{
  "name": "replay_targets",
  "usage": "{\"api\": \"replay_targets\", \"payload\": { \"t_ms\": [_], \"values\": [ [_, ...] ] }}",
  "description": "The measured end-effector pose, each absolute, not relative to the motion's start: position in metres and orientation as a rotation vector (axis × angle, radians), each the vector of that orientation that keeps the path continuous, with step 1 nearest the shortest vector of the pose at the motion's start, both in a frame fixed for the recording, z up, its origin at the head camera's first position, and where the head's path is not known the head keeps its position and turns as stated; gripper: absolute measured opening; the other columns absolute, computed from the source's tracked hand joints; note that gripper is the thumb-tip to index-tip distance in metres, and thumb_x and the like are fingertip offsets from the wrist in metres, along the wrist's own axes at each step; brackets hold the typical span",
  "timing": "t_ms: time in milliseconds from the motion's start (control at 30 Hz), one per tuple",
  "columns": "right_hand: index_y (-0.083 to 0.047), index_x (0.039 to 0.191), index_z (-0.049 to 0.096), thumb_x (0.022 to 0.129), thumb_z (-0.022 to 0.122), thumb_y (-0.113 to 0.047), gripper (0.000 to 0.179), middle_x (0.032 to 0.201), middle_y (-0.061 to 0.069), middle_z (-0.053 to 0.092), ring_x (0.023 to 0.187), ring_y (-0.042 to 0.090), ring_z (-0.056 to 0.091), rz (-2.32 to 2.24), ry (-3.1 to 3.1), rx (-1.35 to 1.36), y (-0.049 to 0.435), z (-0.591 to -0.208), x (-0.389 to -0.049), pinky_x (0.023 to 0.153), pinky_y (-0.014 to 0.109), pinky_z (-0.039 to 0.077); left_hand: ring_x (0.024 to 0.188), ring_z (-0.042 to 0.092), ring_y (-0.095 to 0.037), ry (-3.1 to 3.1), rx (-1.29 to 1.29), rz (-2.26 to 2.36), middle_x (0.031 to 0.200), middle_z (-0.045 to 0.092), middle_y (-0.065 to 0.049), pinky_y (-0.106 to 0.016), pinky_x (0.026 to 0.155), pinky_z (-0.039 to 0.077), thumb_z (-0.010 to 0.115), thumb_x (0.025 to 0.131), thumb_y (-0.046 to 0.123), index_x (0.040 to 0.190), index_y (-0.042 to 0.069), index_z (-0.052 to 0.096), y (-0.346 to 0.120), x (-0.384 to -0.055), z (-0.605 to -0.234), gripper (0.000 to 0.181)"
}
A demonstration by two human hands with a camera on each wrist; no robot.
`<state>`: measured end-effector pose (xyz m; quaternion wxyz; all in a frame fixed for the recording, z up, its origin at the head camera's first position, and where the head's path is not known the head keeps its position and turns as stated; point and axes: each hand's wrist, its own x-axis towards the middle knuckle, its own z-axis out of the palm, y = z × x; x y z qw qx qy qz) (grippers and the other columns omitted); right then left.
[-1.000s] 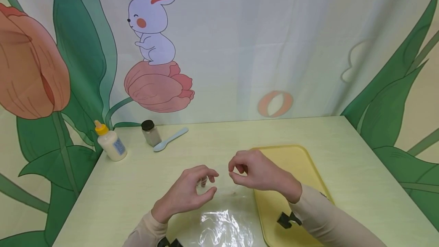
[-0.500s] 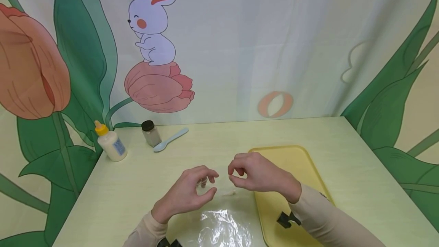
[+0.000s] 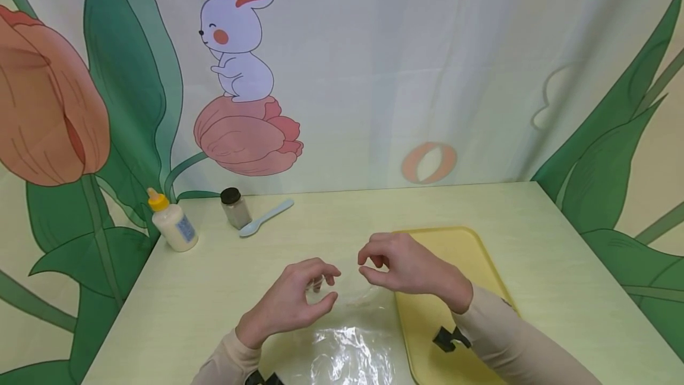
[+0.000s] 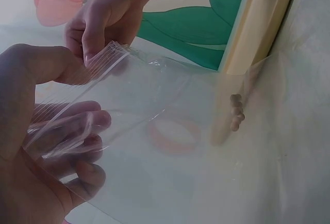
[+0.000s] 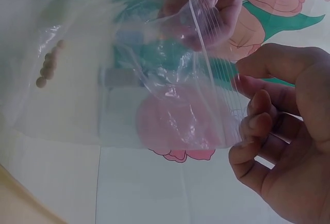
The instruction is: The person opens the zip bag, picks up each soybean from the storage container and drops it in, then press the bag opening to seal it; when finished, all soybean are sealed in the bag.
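A clear zip bag (image 3: 352, 356) hangs between my two hands, its ribbed zip edge at the top. Small round beige beads (image 4: 236, 111), several in a row, lie along the far end of the bag. My left hand (image 3: 294, 297) holds one side of the zip edge, and some of its fingers show through the plastic in the left wrist view. At the other side of that edge, my right hand (image 3: 407, 266) grips the plastic with curled fingers. Exactly where the thumbs press is hard to see through the shine.
A yellow tray (image 3: 481, 257) lies under my right forearm. Toward the back left of the table (image 3: 331, 218) stand a white glue bottle (image 3: 175, 227) with a yellow cap and a black-lidded jar (image 3: 236, 210). A pale blue spoon (image 3: 267, 217) lies beside the jar.
My right hand dips slightly, then lifts and shifts a little to the right, and the plastic between the hands changes shape. The left hand stays in place.
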<state>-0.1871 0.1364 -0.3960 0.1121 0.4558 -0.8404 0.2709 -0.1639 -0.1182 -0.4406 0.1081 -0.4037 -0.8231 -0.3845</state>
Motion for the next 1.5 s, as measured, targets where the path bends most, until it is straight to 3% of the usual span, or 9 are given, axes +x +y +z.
{"api": "replay_targets", "payload": {
  "t_ms": [600,1267,1500],
  "values": [
    [-0.014,0.088,0.071,0.083,0.072,-0.010,0.007,0.065,-0.002,0.050,0.057,0.005,0.043,0.930,-2.441,1.182,0.150,-0.402,-0.209,0.054,0.019,0.040,0.066,0.057,-0.015,-2.435,-1.178,-1.125,0.086,0.062,0.010,-0.027,0.060,0.050,0.072,0.080,0.012,0.106,0.014,0.066,-0.119,-0.164,-0.439,0.027],
    [-0.012,0.086,0.072,0.083,0.074,-0.012,0.004,0.065,-0.009,0.048,0.056,0.005,0.043,0.969,-2.521,0.939,0.164,-0.424,-0.236,0.053,0.021,0.040,0.067,0.056,-0.013,-2.449,-1.158,-1.135,0.086,0.061,0.011,-0.028,0.060,0.051,0.072,0.080,0.013,0.106,0.014,0.067,-0.119,-0.164,-0.438,0.027],
    [-0.011,0.086,0.072,0.082,0.074,-0.011,0.004,0.064,-0.008,0.048,0.056,0.004,0.042,0.989,-2.528,0.888,0.170,-0.439,-0.247,0.054,0.021,0.039,0.067,0.056,-0.014,-2.432,-1.176,-1.138,0.085,0.064,0.003,-0.028,0.060,0.050,0.072,0.080,0.012,0.106,0.010,0.067,-0.120,-0.164,-0.440,0.027]
  ]
}}
